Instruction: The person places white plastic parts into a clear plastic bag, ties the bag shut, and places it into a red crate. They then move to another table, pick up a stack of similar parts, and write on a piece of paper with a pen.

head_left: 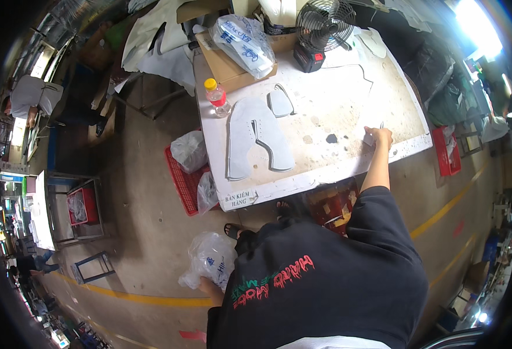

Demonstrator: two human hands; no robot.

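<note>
My left hand hangs low beside my body, closed on a clear plastic bag with blue print; the bag partly hides its fingers. My right hand rests on the right part of the white table, fingers closed. A thin pointed tip and a small whitish patch show at those fingers, too small to name. Left of centre on the tabletop lie flat, whitish cut pieces, curved like shoe-upper parts. A smaller rounded piece with a dark edge lies above them.
A bottle with a yellow cap stands at the table's left edge. Behind it are a cardboard box with a plastic-wrapped bundle and a black fan. Red baskets with bags stand on the floor, left. A small stool stands farther left.
</note>
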